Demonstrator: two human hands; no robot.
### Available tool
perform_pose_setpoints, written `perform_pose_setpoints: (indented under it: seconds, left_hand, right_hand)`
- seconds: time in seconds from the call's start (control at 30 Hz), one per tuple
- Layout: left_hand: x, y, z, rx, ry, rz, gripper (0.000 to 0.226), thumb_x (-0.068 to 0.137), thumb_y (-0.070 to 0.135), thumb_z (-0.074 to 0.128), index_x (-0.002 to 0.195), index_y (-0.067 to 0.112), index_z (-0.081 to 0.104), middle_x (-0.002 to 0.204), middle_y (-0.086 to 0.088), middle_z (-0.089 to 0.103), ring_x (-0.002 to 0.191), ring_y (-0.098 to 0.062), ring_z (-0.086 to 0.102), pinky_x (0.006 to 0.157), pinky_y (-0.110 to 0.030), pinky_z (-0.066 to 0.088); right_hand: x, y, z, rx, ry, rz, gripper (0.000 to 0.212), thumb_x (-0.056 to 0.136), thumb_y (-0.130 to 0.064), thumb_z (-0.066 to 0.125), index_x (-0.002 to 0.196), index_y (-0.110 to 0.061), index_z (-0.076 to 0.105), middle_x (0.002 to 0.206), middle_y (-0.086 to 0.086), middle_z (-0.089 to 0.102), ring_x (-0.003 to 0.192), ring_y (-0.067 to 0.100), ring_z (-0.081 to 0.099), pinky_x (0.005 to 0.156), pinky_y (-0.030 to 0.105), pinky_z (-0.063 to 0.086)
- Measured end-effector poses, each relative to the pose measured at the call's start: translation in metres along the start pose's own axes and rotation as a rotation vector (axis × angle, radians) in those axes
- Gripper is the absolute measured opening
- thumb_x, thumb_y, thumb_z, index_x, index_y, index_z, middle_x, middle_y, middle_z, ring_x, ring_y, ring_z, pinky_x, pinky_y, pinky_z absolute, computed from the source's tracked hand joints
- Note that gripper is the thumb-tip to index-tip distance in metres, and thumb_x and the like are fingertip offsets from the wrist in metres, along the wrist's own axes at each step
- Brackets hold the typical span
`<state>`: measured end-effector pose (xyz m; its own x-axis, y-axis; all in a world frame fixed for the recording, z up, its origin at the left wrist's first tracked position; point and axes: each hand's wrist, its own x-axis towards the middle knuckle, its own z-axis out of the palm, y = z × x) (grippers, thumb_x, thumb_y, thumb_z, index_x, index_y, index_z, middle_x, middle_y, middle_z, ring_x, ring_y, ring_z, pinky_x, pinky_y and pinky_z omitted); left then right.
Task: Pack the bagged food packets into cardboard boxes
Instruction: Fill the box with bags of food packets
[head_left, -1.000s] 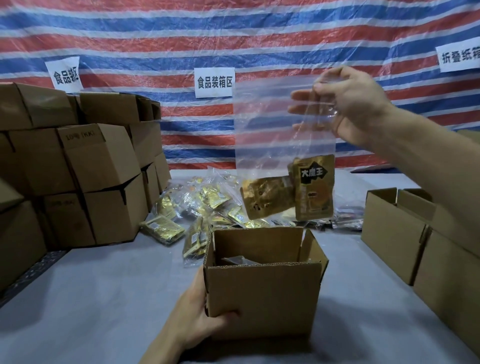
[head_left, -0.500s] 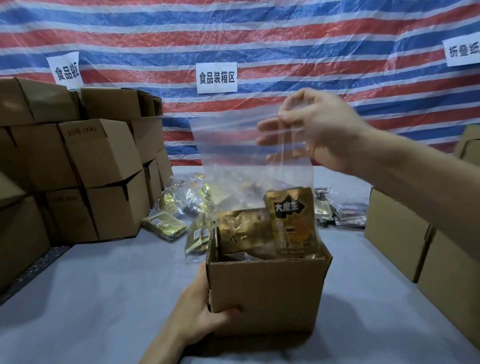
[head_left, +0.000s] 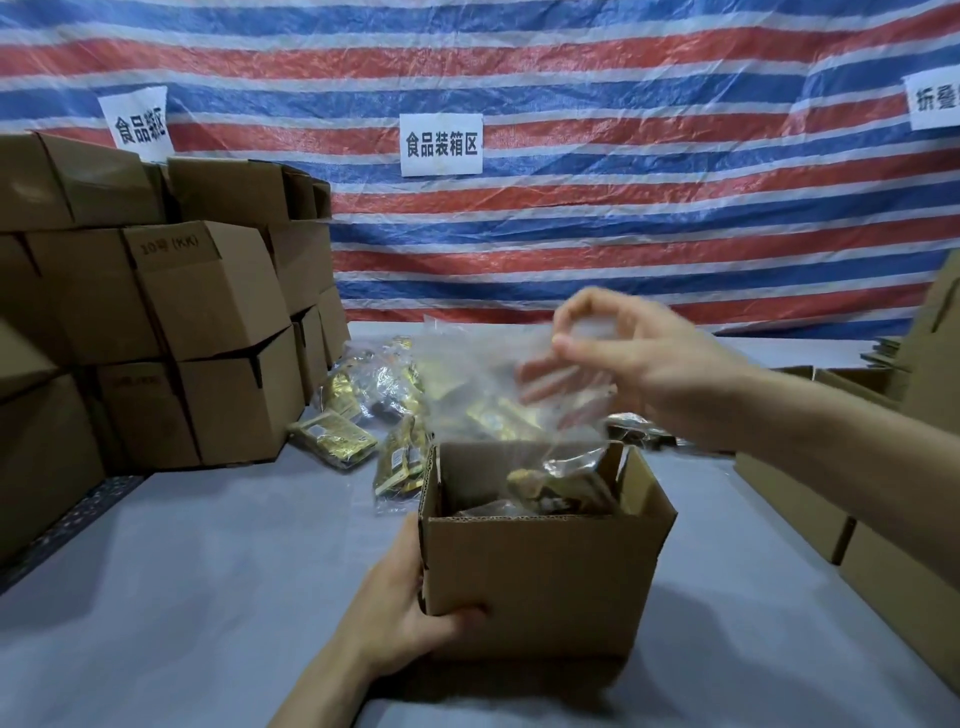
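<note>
A person's left hand is gripping the lower left corner of an open cardboard box, with the thumb curled onto the front face and the fingers wrapping round the side wall. The box is sitting on a grey table directly in front of the person. The right hand, somewhat blurred, is pinching the top edge of a clear plastic bag between thumb and forefinger, the other fingers showing through the film. The bag's lower end, carrying gold food packets, is resting inside the box while its upper part is standing up above the rim. Just behind the box, a pile of bagged packets is lying on the table. A stack of closed cardboard boxes is standing at the left, and a striped tarp bearing a paper sign is hanging at the back.
</note>
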<state>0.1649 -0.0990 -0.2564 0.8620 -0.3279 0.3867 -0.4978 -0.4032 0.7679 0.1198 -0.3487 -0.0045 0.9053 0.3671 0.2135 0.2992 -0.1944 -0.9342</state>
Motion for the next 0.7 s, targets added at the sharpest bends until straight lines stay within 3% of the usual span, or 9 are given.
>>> perform_pose_setpoints:
  seconds: [0.13,0.23,0.3,0.4,0.5,0.57,0.7]
  left_hand:
    - [-0.001,-0.001,0.001,0.003,0.013,-0.007,0.081,0.062,0.056,0.081,0.135,0.032,0.056,0.121,0.023,0.067,0.112,0.001,0.064,0.088,-0.033,0.053]
    - [-0.001,-0.002,0.002,0.011,0.008,-0.009,0.082,0.062,0.055,0.080,0.137,0.034,0.054,0.122,0.025,0.066,0.112,0.003,0.063,0.087,-0.027,0.052]
    - [0.000,-0.003,0.001,0.019,-0.004,-0.007,0.084,0.061,0.055,0.079,0.138,0.034,0.054,0.122,0.026,0.066,0.111,0.003,0.063,0.086,-0.027,0.052]
    - [0.000,-0.005,0.002,0.027,0.005,-0.004,0.083,0.060,0.054,0.079,0.137,0.035,0.054,0.119,0.028,0.066,0.109,0.005,0.063,0.085,-0.023,0.052]
    - [-0.001,-0.004,0.003,0.028,0.025,-0.009,0.075,0.060,0.056,0.079,0.130,0.037,0.056,0.116,0.030,0.065,0.106,0.006,0.063,0.082,-0.018,0.051]
    - [-0.001,-0.002,0.003,0.026,0.030,-0.005,0.074,0.062,0.059,0.078,0.129,0.037,0.054,0.117,0.032,0.062,0.107,0.008,0.061,0.081,-0.013,0.049]
    - [0.000,-0.001,0.003,0.012,0.033,0.002,0.075,0.062,0.060,0.078,0.129,0.036,0.055,0.119,0.032,0.062,0.109,0.008,0.060,0.082,-0.010,0.046]
  right_hand:
    - [0.012,-0.011,-0.004,0.279,0.156,-0.029,0.003,0.101,-0.012,0.051,0.099,-0.012,0.050,0.101,0.021,0.075,0.095,0.042,0.073,0.078,0.065,0.057]
    - [0.021,-0.014,-0.004,0.375,0.212,-0.021,0.010,0.105,-0.012,0.047,0.096,-0.014,0.051,0.101,0.018,0.075,0.097,0.040,0.073,0.078,0.068,0.055]
    - [0.022,-0.010,-0.006,0.399,0.183,-0.017,0.015,0.106,-0.014,0.045,0.092,-0.015,0.051,0.100,0.016,0.075,0.098,0.039,0.073,0.080,0.064,0.057]
    - [0.018,0.004,-0.015,0.311,0.073,0.054,0.014,0.104,-0.013,0.046,0.091,-0.013,0.051,0.102,0.015,0.076,0.099,0.040,0.073,0.085,0.053,0.060]
    - [0.008,0.022,-0.028,-0.019,-0.105,0.249,0.007,0.100,-0.012,0.055,0.094,-0.011,0.052,0.110,0.014,0.075,0.101,0.037,0.073,0.087,0.045,0.061]
    - [0.002,0.033,-0.034,-0.170,-0.194,0.346,0.009,0.100,-0.015,0.057,0.096,-0.009,0.051,0.112,0.014,0.075,0.104,0.034,0.073,0.094,0.046,0.058]
    - [-0.007,0.037,-0.043,-0.151,-0.233,0.363,0.022,0.097,-0.028,0.058,0.098,-0.008,0.048,0.117,0.014,0.074,0.108,0.034,0.071,0.096,0.045,0.057]
